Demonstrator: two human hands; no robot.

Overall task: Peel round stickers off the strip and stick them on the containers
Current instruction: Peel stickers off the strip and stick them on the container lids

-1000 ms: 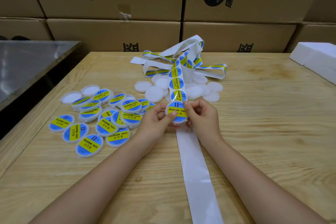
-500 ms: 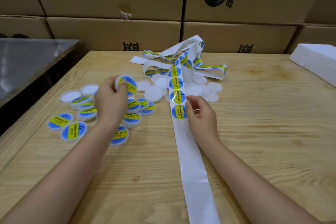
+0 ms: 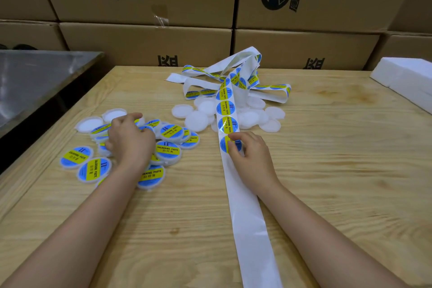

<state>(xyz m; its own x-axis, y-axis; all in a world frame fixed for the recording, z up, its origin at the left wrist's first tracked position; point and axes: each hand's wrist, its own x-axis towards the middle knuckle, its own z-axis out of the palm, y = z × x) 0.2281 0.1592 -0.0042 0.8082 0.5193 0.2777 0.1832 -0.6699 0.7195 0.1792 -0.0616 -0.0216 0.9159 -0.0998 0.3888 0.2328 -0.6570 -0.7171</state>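
Labelled containers piled, blanks left. Right grip pinching next sticker; left grip unclear.

Bright even light, soft shadows, sheen on strip, wide-angle bowing at edges

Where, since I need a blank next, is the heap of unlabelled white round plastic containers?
In the head view the heap lies mid-table beneath the white sticker strip, right of the labelled containers.
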